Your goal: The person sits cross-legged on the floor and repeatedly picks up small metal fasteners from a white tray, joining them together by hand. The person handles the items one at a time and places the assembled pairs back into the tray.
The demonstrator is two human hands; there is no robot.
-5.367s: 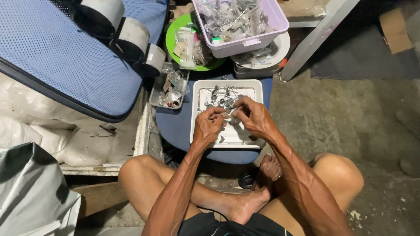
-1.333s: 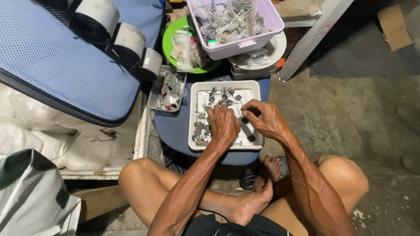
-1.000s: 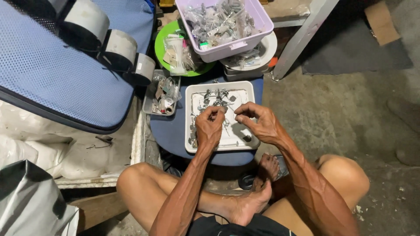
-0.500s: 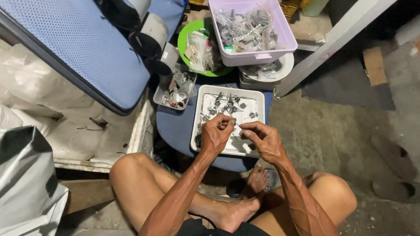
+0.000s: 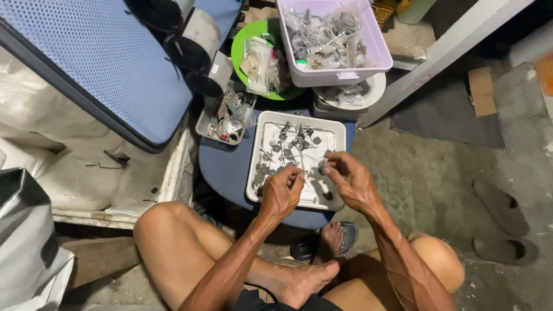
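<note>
The person sits cross-legged and works over a white square tray (image 5: 257,167) strewn with small grey metal parts (image 5: 286,151), which lies directly beneath both hands on a dark blue stool top (image 5: 224,167). The left hand (image 5: 281,193) is curled, its fingertips pinched together near the tray's near edge; it seems to grip a tiny part, though the piece itself is too small to make out. The right hand (image 5: 350,183), just beside it, has thumb and forefinger closed in a narrow pinch on what looks like a small dark metal piece at the fingertips.

Judging by their look, these parts are light, rigid and hard, not fragile, but smooth and small enough to slip or roll away. A fingertip pinch across the widest part of each piece, kept low over the tray, looks the safest hold.

Beyond the hands, farther from the person, stand a lilac plastic tub (image 5: 371,55) of similar hardware, a green plate (image 5: 239,55) with small clear bags, and a small clear container (image 5: 208,118) of odds to the left.
</note>
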